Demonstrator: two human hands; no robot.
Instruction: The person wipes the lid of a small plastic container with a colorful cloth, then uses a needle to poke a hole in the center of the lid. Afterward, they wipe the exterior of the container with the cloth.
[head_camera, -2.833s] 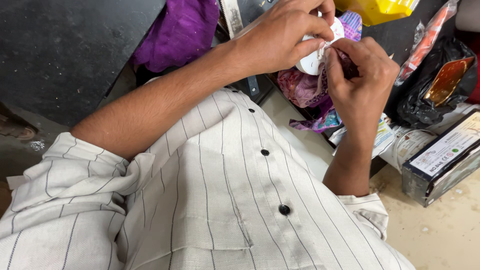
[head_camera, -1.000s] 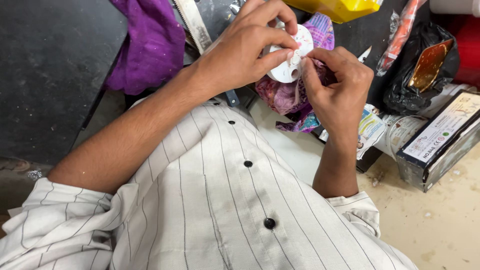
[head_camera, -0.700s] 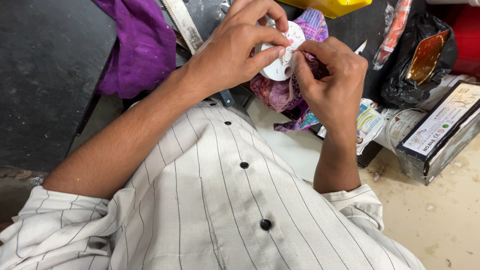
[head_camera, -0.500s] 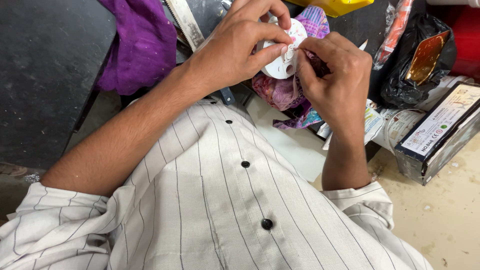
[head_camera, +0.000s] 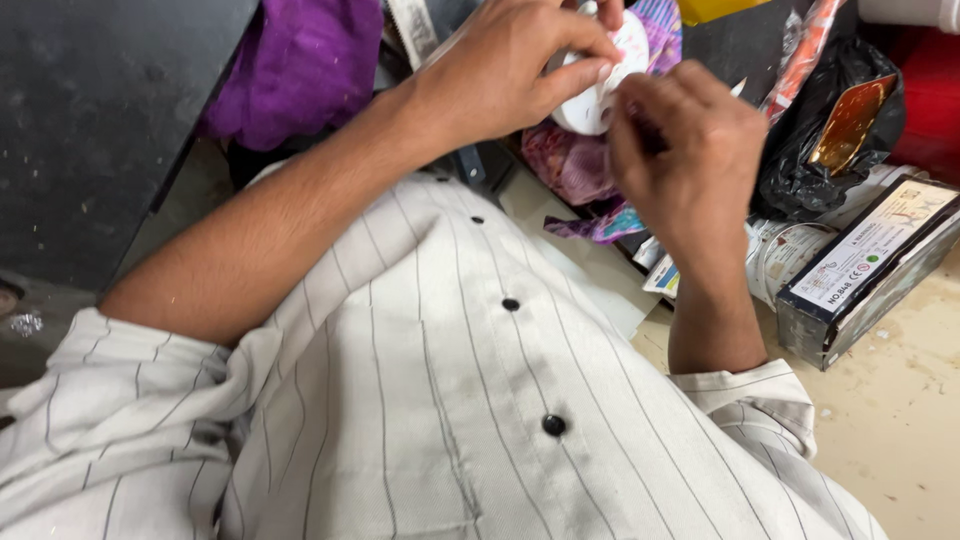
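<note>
1. A small white round object (head_camera: 600, 75) sits high in the view, pinched in the fingers of both hands over some pink and purple cloth (head_camera: 575, 165).
2. The left hand (head_camera: 510, 70) is closed around its edge; the right hand (head_camera: 690, 150) curls shut against its side, seemingly working at it.
3. Further handling calls for a steady grip.
4. Nearby lie a black plastic bag (head_camera: 825, 140) and a dark box (head_camera: 870, 270).

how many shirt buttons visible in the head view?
3, all dark, in a line down the striped shirt: the top button near the collar, the middle button below it, the lowest button nearest the camera. More may be hidden beyond the frame edge.
</note>
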